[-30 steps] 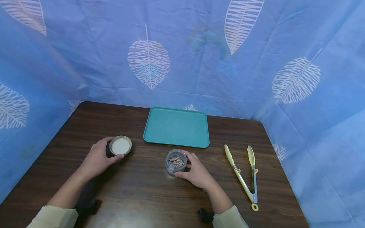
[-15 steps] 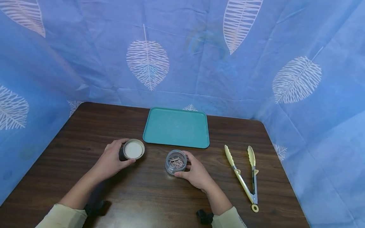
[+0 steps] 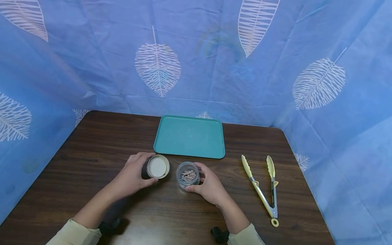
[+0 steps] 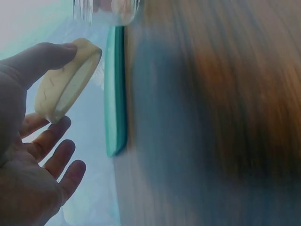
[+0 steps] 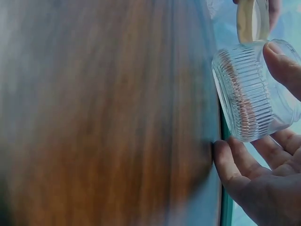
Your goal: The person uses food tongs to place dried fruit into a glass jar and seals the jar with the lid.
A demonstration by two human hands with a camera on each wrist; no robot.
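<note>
My left hand [image 3: 131, 175] pinches a round, pale gold jar lid [image 3: 158, 166] between thumb and fingers. Its white inner side shows in the head view. The left wrist view has the lid [image 4: 68, 82] tilted, thumb on one edge and a fingertip on the opposite one. Just right of it stands an uncovered clear glass jar [image 3: 182, 184], with small brownish strips [image 3: 188, 175] inside. Around its right side my right hand [image 3: 211, 185] holds the jar. Ribbed glass walls of the jar [image 5: 249, 94] show in the right wrist view, with the lid [image 5: 245, 23] beyond its rim.
Behind the jar a teal tray [image 3: 190, 136] lies near the far edge of the dark wood table [image 3: 165, 214]. Tongs [image 3: 265, 199] with pale yellow tips lie spread apart on the right. A blue leaf-patterned cloth [image 3: 196, 68] hangs behind and at both sides.
My left hand has carried the lid rightward and slightly toward me, close beside the jar. My right hand keeps hold of the jar, which has hardly moved.
</note>
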